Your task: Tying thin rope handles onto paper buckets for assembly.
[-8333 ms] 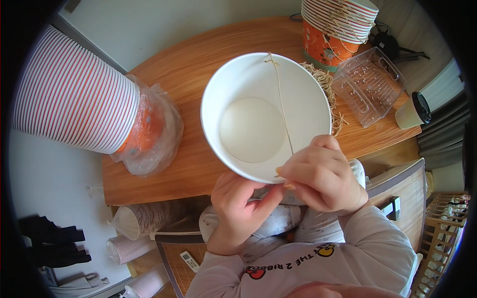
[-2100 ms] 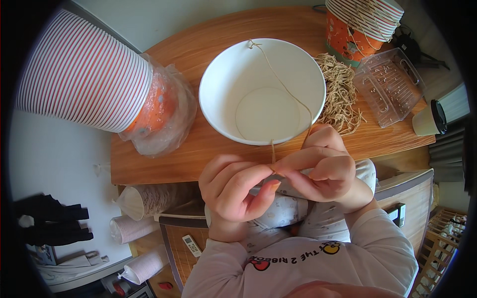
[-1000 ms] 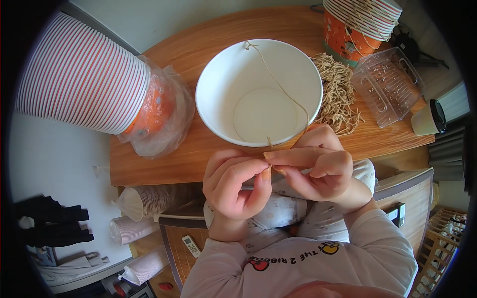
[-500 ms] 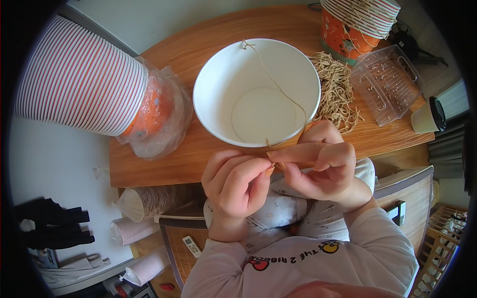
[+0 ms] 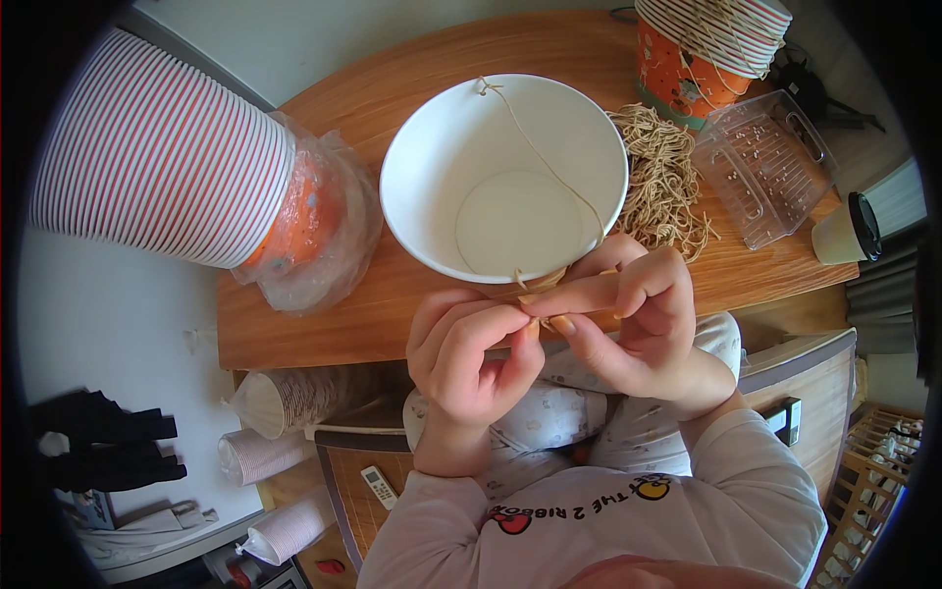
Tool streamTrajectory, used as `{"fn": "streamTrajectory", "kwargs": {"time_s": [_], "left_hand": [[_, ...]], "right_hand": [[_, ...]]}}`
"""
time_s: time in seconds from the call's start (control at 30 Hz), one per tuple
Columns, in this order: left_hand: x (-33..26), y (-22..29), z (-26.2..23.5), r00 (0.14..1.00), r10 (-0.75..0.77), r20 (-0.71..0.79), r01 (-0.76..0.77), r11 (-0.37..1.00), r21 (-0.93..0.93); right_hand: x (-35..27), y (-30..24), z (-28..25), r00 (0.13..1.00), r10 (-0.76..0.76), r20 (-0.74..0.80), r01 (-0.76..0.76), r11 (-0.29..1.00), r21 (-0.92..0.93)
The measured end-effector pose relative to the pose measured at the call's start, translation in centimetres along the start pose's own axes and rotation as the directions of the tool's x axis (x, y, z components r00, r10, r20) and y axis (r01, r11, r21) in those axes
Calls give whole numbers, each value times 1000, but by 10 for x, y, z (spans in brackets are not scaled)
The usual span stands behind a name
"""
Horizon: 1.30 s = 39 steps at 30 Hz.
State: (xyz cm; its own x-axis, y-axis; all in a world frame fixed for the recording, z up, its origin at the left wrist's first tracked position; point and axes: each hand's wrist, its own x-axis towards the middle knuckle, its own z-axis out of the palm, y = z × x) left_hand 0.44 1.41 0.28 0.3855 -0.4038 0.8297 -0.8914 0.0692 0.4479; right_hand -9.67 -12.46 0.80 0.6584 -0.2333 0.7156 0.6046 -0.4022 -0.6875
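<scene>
A large white-lined paper bucket (image 5: 417, 187) stands on the table in front of me, its mouth toward me. A tan cord (image 5: 546, 162) is knotted through its far rim and runs across the mouth to the near right side. At the near rim, my left hand (image 5: 471, 358) pinches the cord's end between thumb and forefinger. Close beside it my right hand (image 5: 638, 319) pinches the same cord, thumb and forefinger almost meeting the left fingertips. A short bit of cord pokes over the near rim. The fingertips hide the rest of the knotting spot.
A heap of loose tan cords (image 5: 657, 182) lies right of the bucket. Behind it stand stacked orange buckets (image 5: 687, 74) with cords; a clear plastic tray (image 5: 760, 172) and a lidded cup (image 5: 839, 231) are farther right. A tall bucket stack (image 5: 162, 152), partly in plastic, lies at left.
The bucket has shifted slightly left and away from me. My right fingers have moved a little left, and the cord near them sits closer to the rim. Both hands still pinch.
</scene>
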Motion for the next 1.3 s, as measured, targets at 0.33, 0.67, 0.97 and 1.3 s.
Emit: {"fn": "streamTrajectory", "kwargs": {"time_s": [0.33, 0.67, 0.97, 1.3], "left_hand": [[1, 1, -3, 1000, 15, 19, -15, 1000, 5], [-2, -1, -3, 999, -31, 36, 32, 999, -29], [-1, -1, -1, 1000, -6, 30, 7, 999, -34], [-1, 1, 3, 983, 120, -141, -114, 992, 49]], "right_hand": [[0, 1, -2, 1000, 10, 10, -9, 994, -107], [1, 4, -1, 990, -96, -100, 77, 980, -182], [-2, 7, 3, 975, -193, -111, 152, 941, -301], [-2, -1, -3, 984, -175, 22, 168, 891, -421]]}}
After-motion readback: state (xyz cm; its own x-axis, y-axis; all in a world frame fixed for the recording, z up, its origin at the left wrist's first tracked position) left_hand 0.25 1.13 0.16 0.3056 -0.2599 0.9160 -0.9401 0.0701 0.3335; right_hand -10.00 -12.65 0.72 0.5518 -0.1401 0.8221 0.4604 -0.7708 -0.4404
